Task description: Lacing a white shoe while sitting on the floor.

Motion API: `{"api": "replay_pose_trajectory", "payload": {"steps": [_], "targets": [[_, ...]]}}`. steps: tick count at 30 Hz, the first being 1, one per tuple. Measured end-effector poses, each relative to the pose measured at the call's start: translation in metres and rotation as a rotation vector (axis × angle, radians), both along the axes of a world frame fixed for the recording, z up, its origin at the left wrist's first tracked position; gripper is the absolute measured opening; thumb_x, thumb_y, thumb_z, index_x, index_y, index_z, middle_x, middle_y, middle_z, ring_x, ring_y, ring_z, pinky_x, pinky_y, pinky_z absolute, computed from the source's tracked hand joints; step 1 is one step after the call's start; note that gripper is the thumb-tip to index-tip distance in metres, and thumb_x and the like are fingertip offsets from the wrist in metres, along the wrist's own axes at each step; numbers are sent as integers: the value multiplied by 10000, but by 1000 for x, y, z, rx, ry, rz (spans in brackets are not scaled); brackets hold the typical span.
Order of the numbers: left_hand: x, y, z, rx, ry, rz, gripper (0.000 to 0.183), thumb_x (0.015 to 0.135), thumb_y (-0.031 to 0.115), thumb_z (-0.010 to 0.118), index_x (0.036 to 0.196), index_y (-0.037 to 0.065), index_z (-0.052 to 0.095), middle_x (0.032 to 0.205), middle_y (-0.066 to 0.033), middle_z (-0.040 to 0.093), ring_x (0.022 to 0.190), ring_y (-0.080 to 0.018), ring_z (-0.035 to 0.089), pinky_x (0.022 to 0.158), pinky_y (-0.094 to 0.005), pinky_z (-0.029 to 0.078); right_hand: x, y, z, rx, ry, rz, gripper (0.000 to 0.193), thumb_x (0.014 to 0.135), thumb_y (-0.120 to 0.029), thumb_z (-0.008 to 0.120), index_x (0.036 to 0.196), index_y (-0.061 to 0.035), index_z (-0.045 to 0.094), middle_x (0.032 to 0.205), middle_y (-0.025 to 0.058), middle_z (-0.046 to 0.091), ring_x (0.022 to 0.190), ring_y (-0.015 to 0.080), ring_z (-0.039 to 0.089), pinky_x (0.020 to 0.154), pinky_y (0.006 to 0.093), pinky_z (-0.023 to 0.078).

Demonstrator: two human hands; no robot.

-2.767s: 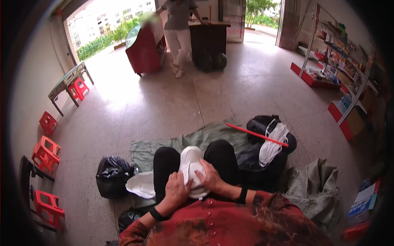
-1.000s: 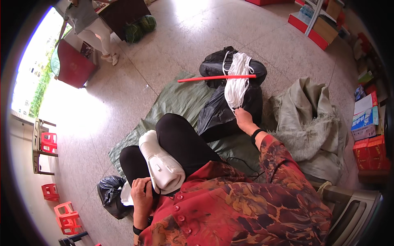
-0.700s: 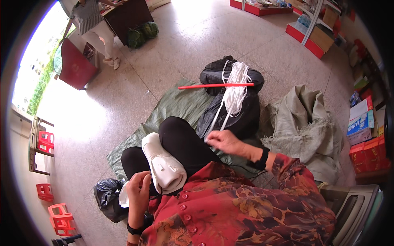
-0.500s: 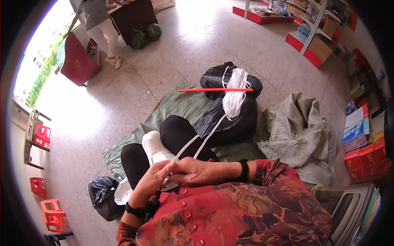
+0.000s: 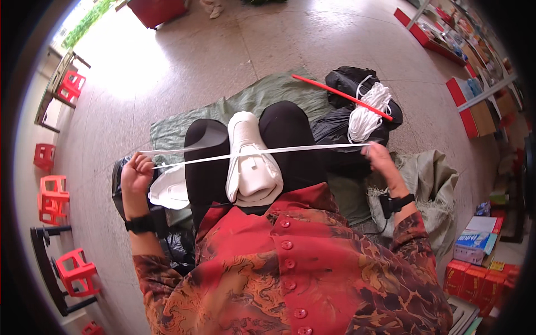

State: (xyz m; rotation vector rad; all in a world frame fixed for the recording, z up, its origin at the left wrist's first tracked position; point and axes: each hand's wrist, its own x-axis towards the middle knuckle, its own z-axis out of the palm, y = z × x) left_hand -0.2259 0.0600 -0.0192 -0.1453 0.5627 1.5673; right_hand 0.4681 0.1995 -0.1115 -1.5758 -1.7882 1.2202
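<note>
My left hand [image 5: 137,173] is closed around a white shoelace [image 5: 312,148] out by my left knee. The lace runs almost level across my lap to my right hand [image 5: 379,158], whose fingers pinch its other part. A second strand trails from the left hand over the left knee. Between my thighs lies a white shoe [image 5: 245,133], toe pointing away, beneath the stretched lace. Another white shoe piece [image 5: 170,188] rests beside my left thigh, partly covered. Beyond my right knee, a bundle of white laces [image 5: 365,121] lies on black plastic bags [image 5: 335,128], with a red stick [image 5: 335,91] across it.
A green woven sheet [image 5: 223,106] spreads under my legs. To the right is a crumpled pale sack [image 5: 432,178], with red boxes [image 5: 472,285] nearer me. Red stools [image 5: 78,272] line the left side; shelves [image 5: 474,106] stand at the far right.
My hands have moved from close together to wide apart, and the lace now spans between them, off the bundle. My view has tilted down and shifted left.
</note>
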Motion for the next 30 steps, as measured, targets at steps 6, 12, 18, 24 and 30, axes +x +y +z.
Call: {"api": "replay_pose_trajectory", "payload": {"steps": [6,12,18,24,30], "targets": [[-82,7,-2,-408,524,455,329,1001,162,361,677,105,357,537,29,269,425,-95,205,374,-248,201,56,73,30,346,-380,-464,164,877,-144,520,1001,-61,587,827,95,624,685,242,628,629,364,510],[62,29,32,-62,1832,156,169,985,134,439,921,65,579,659,16,455,514,-83,376,465,-276,332,-103,20,148,1016,-143,30,392,791,-20,665,1165,-38,550,1047,140,597,1015,286,576,917,350,448],[193,-5,8,411,2538,-205,124,859,160,648,951,76,643,716,-106,618,643,-305,618,558,-392,473,-211,-45,120,679,139,924,222,748,-81,733,935,-58,616,842,88,616,856,280,597,808,376,469],[189,-7,28,287,2523,-323,284,790,125,700,1062,69,640,822,-97,553,785,-289,554,690,-387,456,-189,-40,129,143,-8,592,284,734,-120,757,964,-64,600,908,70,590,907,257,585,824,388,444],[212,4,26,426,2500,-251,368,762,26,642,1128,24,600,1024,-134,583,980,-335,547,871,-412,440,-221,-44,116,885,-166,584,395,729,-143,722,1087,-50,583,1172,133,538,1205,351,462,1053,469,322]]}}
